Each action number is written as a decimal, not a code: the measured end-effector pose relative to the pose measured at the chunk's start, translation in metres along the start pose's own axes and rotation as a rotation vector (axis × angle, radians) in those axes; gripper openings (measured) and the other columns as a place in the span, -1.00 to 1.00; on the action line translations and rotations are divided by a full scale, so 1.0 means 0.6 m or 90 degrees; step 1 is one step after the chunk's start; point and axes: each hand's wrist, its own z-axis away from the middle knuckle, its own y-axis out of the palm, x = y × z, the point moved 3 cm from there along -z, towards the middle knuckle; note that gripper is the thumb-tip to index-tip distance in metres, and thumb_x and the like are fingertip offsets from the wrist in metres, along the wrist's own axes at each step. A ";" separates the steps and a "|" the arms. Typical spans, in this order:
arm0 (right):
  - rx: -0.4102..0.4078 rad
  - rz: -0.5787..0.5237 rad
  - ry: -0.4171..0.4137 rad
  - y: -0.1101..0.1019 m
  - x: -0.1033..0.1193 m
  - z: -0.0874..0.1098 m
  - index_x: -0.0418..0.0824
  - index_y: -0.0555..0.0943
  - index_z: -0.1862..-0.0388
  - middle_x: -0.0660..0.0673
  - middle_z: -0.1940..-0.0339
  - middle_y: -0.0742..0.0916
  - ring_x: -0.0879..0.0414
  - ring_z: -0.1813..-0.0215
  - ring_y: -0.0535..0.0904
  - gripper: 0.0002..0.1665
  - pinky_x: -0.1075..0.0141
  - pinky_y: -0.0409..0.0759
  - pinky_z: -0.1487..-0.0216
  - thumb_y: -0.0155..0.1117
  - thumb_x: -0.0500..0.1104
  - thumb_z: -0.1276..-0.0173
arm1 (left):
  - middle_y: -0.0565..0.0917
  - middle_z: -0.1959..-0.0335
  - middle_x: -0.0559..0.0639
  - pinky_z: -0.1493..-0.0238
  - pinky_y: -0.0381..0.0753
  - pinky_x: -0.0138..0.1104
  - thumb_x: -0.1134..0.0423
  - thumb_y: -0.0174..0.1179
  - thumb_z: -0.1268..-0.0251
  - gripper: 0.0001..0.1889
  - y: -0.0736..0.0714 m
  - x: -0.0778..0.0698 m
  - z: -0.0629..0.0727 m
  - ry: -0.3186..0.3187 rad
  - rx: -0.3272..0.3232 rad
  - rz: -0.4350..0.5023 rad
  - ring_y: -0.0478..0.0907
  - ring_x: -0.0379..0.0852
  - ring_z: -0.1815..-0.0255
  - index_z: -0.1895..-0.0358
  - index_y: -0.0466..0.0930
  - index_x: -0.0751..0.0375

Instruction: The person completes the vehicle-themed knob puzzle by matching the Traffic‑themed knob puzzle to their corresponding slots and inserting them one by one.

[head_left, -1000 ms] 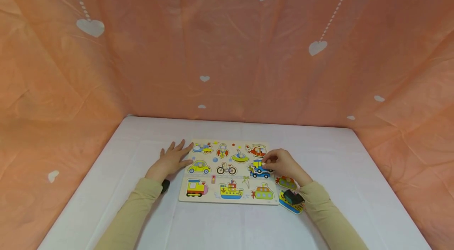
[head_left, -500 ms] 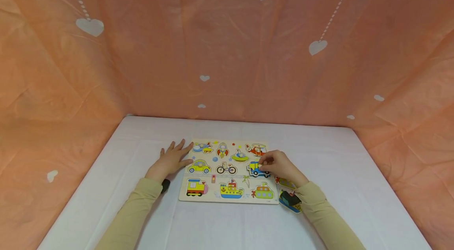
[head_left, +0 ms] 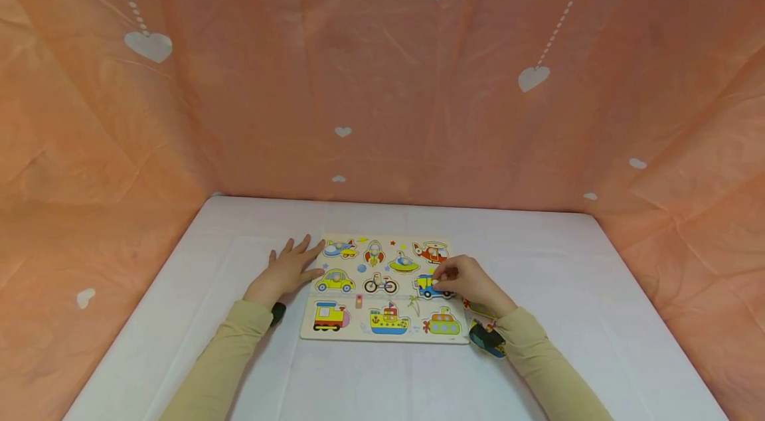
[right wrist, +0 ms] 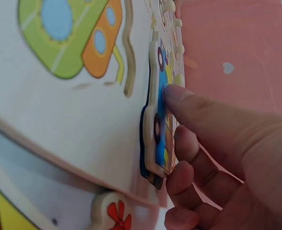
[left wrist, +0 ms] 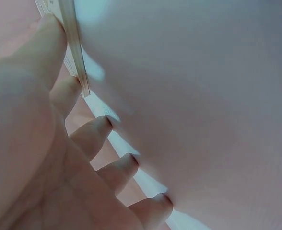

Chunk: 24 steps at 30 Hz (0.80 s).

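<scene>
My right hand (head_left: pixel 469 280) pinches a blue-and-yellow truck puzzle piece (right wrist: pixel 162 139) at the right side of a wooden puzzle board (head_left: pixel 306 327). In the right wrist view the piece sits slightly raised and offset over its truck-shaped recess, the blue recess edge showing beneath it. Curled fingers hide part of the truck in the head view. At the board's left edge lies my left hand (head_left: pixel 283 278), fingers spread, thumb and index tip touching the board's side (left wrist: pixel 74 48). Its other fingertips rest on the white tabletop.
A submarine piece (head_left: pixel 479 307) and a boat piece (head_left: pixel 497 350) lie off the board's right edge, partly under the right wrist. Knobbed pieces such as the car (head_left: pixel 336 281) and bicycle (head_left: pixel 380 284) sit in the board. An orange curtain (head_left: pixel 382 76) stands behind the table.
My right hand has moved the truck piece slightly left and down, from overlapping the printed truck at an offset to nearly covering it. The left hand stays in place.
</scene>
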 end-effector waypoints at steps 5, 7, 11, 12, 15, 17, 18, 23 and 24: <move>-0.001 -0.001 0.014 0.000 0.003 0.000 -0.20 0.68 0.37 0.02 0.53 0.55 0.14 0.42 0.43 -0.88 0.41 0.35 0.43 0.47 -0.22 -0.15 | 0.01 -0.50 0.29 -0.25 -0.22 0.40 -0.07 0.17 -0.31 -0.25 -0.002 -0.001 0.001 0.001 -0.002 -0.001 -0.19 0.48 -0.44 -0.49 0.12 0.05; -0.005 0.001 0.019 0.000 0.004 0.001 -0.20 0.68 0.37 0.02 0.54 0.55 0.14 0.43 0.43 -0.88 0.41 0.34 0.44 0.47 -0.23 -0.14 | 0.01 -0.50 0.30 -0.25 -0.22 0.40 -0.07 0.16 -0.31 -0.25 -0.002 -0.001 0.001 0.001 -0.003 0.000 -0.19 0.48 -0.44 -0.49 0.12 0.06; -0.009 0.004 0.026 -0.002 0.007 0.003 -0.21 0.67 0.38 0.02 0.54 0.55 0.14 0.42 0.42 -0.88 0.41 0.34 0.42 0.47 -0.24 -0.14 | 0.00 -0.50 0.29 -0.26 -0.23 0.39 -0.08 0.16 -0.31 -0.25 -0.002 -0.001 0.002 -0.003 -0.001 0.001 -0.20 0.47 -0.44 -0.50 0.11 0.05; -0.010 0.004 0.028 -0.002 0.008 0.003 -0.21 0.67 0.38 0.02 0.54 0.55 0.14 0.42 0.43 -0.88 0.41 0.34 0.42 0.47 -0.25 -0.14 | -0.01 -0.50 0.29 -0.26 -0.24 0.39 -0.08 0.16 -0.31 -0.25 -0.002 -0.001 0.002 -0.004 0.000 0.002 -0.21 0.47 -0.44 -0.50 0.11 0.05; -0.011 0.003 0.027 -0.002 0.009 0.004 -0.22 0.67 0.38 0.01 0.54 0.55 0.14 0.43 0.43 -0.89 0.41 0.35 0.43 0.46 -0.26 -0.14 | -0.02 -0.50 0.29 -0.26 -0.25 0.39 -0.09 0.16 -0.31 -0.24 -0.001 0.000 0.001 -0.004 0.004 0.003 -0.22 0.47 -0.44 -0.50 0.10 0.04; -0.010 0.002 0.024 -0.002 0.008 0.005 -0.22 0.67 0.38 0.02 0.55 0.55 0.14 0.44 0.42 -0.89 0.41 0.34 0.44 0.46 -0.26 -0.14 | -0.02 -0.50 0.29 -0.26 -0.26 0.39 -0.09 0.16 -0.31 -0.24 0.000 0.000 0.000 -0.004 0.005 0.003 -0.22 0.47 -0.44 -0.50 0.09 0.04; -0.008 0.003 0.022 -0.002 0.008 0.005 -0.22 0.67 0.38 0.02 0.55 0.55 0.14 0.44 0.42 -0.90 0.41 0.34 0.44 0.46 -0.26 -0.14 | -0.02 -0.51 0.28 -0.26 -0.26 0.39 -0.09 0.16 -0.31 -0.24 0.000 0.001 -0.001 -0.005 0.006 0.003 -0.22 0.46 -0.45 -0.50 0.09 0.03; -0.001 -0.002 0.014 -0.001 0.007 0.006 -0.21 0.67 0.39 0.02 0.56 0.55 0.15 0.45 0.42 -0.90 0.42 0.34 0.46 0.46 -0.26 -0.15 | -0.02 -0.50 0.29 -0.25 -0.25 0.40 -0.09 0.16 -0.31 -0.24 0.001 0.003 -0.002 -0.005 0.003 0.002 -0.22 0.47 -0.44 -0.50 0.09 0.04; -0.001 -0.003 0.013 -0.001 0.007 0.006 -0.22 0.67 0.39 0.02 0.56 0.55 0.14 0.46 0.42 -0.90 0.42 0.35 0.46 0.45 -0.26 -0.15 | -0.02 -0.50 0.29 -0.25 -0.25 0.40 -0.09 0.16 -0.31 -0.24 0.001 0.003 -0.002 -0.005 0.002 0.002 -0.22 0.47 -0.44 -0.50 0.10 0.04</move>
